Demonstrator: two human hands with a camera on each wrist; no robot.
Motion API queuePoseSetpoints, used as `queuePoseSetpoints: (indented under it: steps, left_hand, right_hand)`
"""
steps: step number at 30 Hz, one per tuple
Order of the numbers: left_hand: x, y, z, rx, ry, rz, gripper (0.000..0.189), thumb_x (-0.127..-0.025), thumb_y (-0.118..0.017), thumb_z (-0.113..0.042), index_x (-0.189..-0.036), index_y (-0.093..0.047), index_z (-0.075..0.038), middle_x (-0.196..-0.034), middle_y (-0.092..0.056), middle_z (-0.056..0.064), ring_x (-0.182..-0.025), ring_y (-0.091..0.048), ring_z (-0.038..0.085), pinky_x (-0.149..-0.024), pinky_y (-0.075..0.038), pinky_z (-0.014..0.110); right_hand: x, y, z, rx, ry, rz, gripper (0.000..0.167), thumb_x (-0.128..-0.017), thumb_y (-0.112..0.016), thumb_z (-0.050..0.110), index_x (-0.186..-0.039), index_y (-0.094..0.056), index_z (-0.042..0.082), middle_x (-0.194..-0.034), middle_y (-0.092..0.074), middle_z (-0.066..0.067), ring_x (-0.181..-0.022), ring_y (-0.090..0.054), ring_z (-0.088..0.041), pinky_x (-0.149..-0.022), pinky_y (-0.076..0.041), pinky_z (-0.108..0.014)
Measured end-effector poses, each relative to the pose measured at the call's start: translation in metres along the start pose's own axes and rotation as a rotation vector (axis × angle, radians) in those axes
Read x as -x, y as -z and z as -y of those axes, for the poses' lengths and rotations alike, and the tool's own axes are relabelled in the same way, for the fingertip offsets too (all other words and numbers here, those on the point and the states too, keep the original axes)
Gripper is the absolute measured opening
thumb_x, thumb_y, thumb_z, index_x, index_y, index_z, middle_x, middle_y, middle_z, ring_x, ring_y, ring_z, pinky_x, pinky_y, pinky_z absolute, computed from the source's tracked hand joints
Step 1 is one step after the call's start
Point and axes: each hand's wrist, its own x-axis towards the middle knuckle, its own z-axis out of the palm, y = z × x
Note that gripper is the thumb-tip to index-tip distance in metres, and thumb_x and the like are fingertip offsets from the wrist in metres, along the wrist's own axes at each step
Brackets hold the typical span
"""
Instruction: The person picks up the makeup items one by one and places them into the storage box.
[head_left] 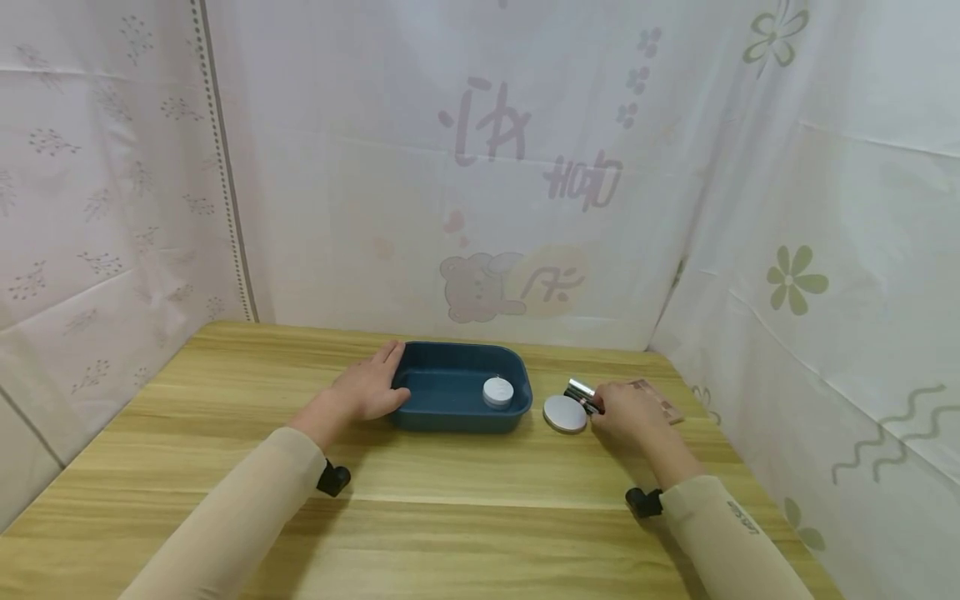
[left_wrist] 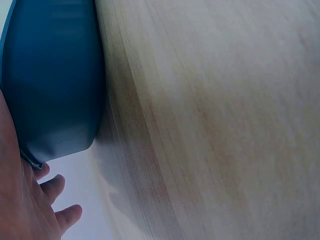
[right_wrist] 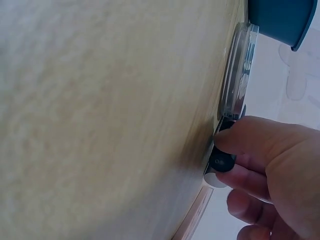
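My left hand [head_left: 366,390] rests against the left end of a dark blue rectangular bin [head_left: 457,422], thumb at the front corner and fingers spread along the rim. Inside the bin, toward its right end, sits a small white round container [head_left: 498,392]. With thumb and fingers, my right hand [head_left: 628,410] pinches a black lipstick-like tube [right_wrist: 221,159] low at the tabletop. A second tube with a silvery end [right_wrist: 215,180] lies right beside it. Touching or nearly touching these is a round flat compact [head_left: 565,414] with a pale lid, between the bin and my right hand.
A flat pinkish checkered palette [head_left: 658,400] lies beyond my right hand, partly hidden by it. The wooden table [head_left: 450,533] ends at a printed white curtain [head_left: 360,208] at the back, with more curtain at both sides.
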Motion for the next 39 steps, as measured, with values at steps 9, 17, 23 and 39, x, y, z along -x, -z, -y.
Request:
queuePoseSetpoints:
  steps: [9,17,23,39]
  left_hand:
    - [0.0,-0.001,0.001,-0.003,0.002,0.004,0.09,-0.11,-0.052,-0.042,-0.178,-0.006,-0.005,-0.185,-0.01,0.019,-0.162,-0.036,0.05,-0.131,-0.032,0.066]
    - [0.001,-0.001,0.0,-0.004,0.005,0.008,0.09,-0.11,-0.052,-0.042,-0.177,-0.007,-0.004,-0.185,-0.011,0.02,-0.164,-0.034,0.049,-0.131,-0.032,0.065]
    - [0.001,-0.001,0.0,-0.001,-0.001,0.008,0.09,-0.11,-0.052,-0.042,-0.177,-0.006,-0.004,-0.185,-0.01,0.02,-0.164,-0.034,0.049,-0.131,-0.033,0.065]
    - [0.0,-0.001,0.0,0.002,-0.007,0.001,0.09,-0.11,-0.052,-0.042,-0.177,-0.006,-0.004,-0.185,-0.009,0.02,-0.164,-0.033,0.049,-0.131,-0.032,0.066]
  right_hand:
    - [0.006,0.005,0.004,-0.006,-0.014,-0.006,0.026,-0.094,-0.072,0.024,-0.113,-0.076,0.007,-0.098,-0.075,-0.004,-0.082,-0.063,-0.021,-0.073,-0.052,-0.047]
    - [0.004,0.005,0.005,0.0,-0.022,-0.028,0.029,-0.095,-0.07,0.025,-0.116,-0.077,0.006,-0.104,-0.077,-0.007,-0.085,-0.066,-0.022,-0.077,-0.054,-0.052]
    - [0.003,0.01,0.01,-0.037,-0.056,-0.006,0.031,-0.102,-0.067,0.03,-0.123,-0.075,0.007,-0.108,-0.073,-0.007,-0.086,-0.063,-0.023,-0.078,-0.051,-0.049]
    - [-0.012,0.028,0.036,-0.038,-0.002,-0.035,0.036,-0.103,-0.068,0.029,-0.129,-0.074,0.005,-0.117,-0.076,-0.012,-0.089,-0.066,-0.021,-0.071,-0.055,-0.041]
